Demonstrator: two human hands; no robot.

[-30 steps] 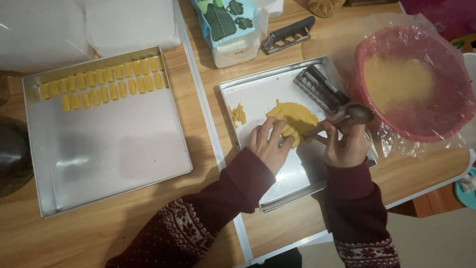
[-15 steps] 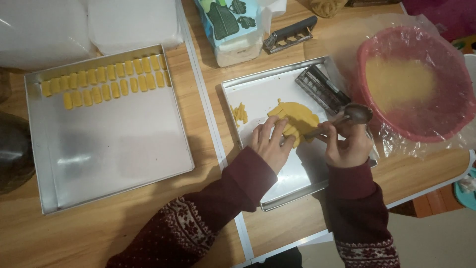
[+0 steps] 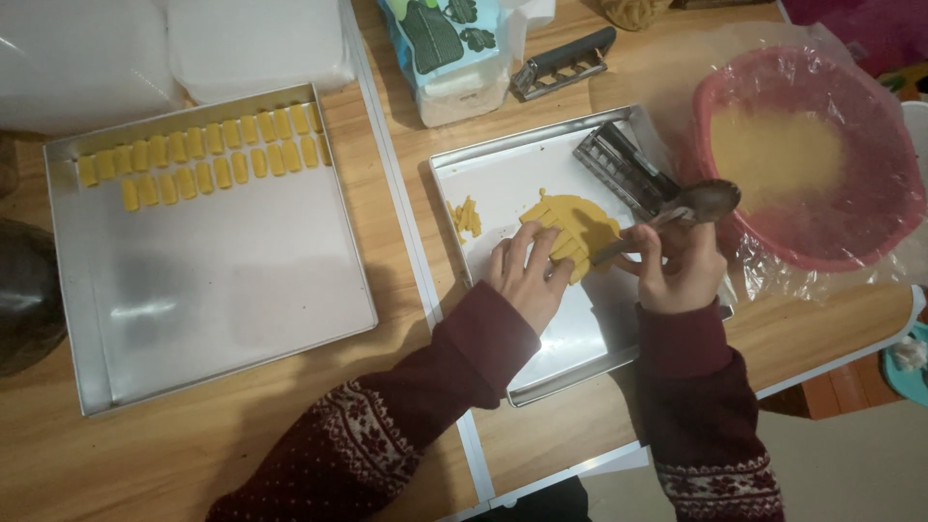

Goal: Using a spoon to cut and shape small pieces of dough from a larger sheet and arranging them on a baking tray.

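Note:
A flattened round of yellow dough (image 3: 577,219), cut into strips, lies on the small metal tray (image 3: 522,169). My left hand (image 3: 527,275) rests on the tray with its fingertips touching the dough's near edge. My right hand (image 3: 680,268) grips a metal spoon (image 3: 698,205) by the bowl end, its handle pointing at the dough. A few loose dough pieces (image 3: 468,216) lie left of the round. A metal cutter (image 3: 622,169) sits at the tray's far right corner.
A large metal tray (image 3: 222,290) on the left holds two rows of yellow dough sticks (image 3: 208,159) along its far edge. A pink bowl (image 3: 822,159) of dough wrapped in plastic stands at right. A printed bag (image 3: 454,48) and a black-handled tool (image 3: 565,60) lie at the back.
My left hand's fingers have shifted slightly on the dough's edge. The right hand with the spoon stays almost still.

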